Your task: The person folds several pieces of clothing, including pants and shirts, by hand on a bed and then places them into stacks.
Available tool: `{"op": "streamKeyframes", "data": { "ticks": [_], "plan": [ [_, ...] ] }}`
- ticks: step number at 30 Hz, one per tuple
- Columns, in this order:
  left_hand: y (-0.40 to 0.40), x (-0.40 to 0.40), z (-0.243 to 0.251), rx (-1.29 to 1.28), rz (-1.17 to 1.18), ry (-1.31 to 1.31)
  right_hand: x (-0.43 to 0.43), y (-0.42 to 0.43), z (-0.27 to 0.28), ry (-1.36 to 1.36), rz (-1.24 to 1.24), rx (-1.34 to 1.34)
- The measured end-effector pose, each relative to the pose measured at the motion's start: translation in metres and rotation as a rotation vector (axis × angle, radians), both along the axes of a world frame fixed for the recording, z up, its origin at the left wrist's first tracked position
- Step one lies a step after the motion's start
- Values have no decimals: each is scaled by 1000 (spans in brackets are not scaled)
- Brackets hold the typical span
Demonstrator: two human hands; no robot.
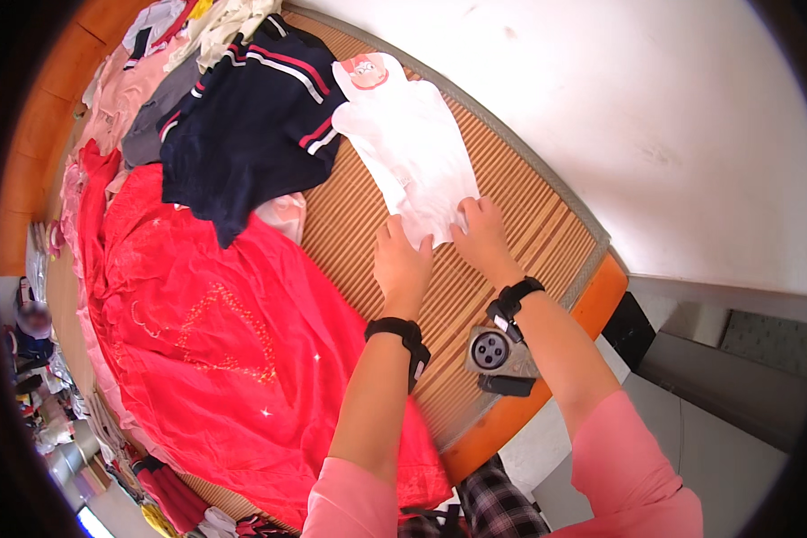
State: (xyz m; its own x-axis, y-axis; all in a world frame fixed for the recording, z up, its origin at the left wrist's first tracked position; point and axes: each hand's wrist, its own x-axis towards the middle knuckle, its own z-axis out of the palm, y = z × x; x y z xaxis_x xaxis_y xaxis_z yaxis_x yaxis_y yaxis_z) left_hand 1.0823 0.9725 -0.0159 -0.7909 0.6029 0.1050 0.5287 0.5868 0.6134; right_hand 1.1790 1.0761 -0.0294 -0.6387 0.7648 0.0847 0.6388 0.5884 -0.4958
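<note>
A white cloth garment (pixel 417 141) with a pinkish cartoon print at its far end lies spread on a slatted bamboo mat (pixel 350 222). My left hand (pixel 401 262) rests at the left corner of its near edge, fingertips on the cloth. At the right corner of the same edge, my right hand (pixel 482 235) has its thumb and fingers on the cloth, which looks slightly bunched there. Against the garment's left side lies a navy shirt (pixel 255 128) with red and white stripes. Black bands circle both wrists.
A large red cloth (pixel 228 336) covers the mat's left part. Pink (pixel 118 101) and grey clothes (pixel 165 107) are heaped beyond it. A phone (pixel 501 353) with a round camera ring and a small black object (pixel 506 385) lie near the orange wooden edge (pixel 598 296). A white wall (pixel 612 121) borders the right.
</note>
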Motion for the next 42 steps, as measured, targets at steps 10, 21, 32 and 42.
{"op": "streamKeyframes", "data": {
  "ticks": [10, 21, 32, 42],
  "plan": [
    [-154, 11, 41, -259, 137, -675, 59, -85, 53, -392, 380, -689],
    [-65, -22, 19, -351, -124, -94, 15, -82, 8, -29, -200, -80],
    [-166, -33, 129, 91, -131, -65, 23, -98, 130, 284, 204, -684],
    [-366, -63, 302, 241, -26, 61, -70, -217, 292, 604, 970, -258]
  ]
}}
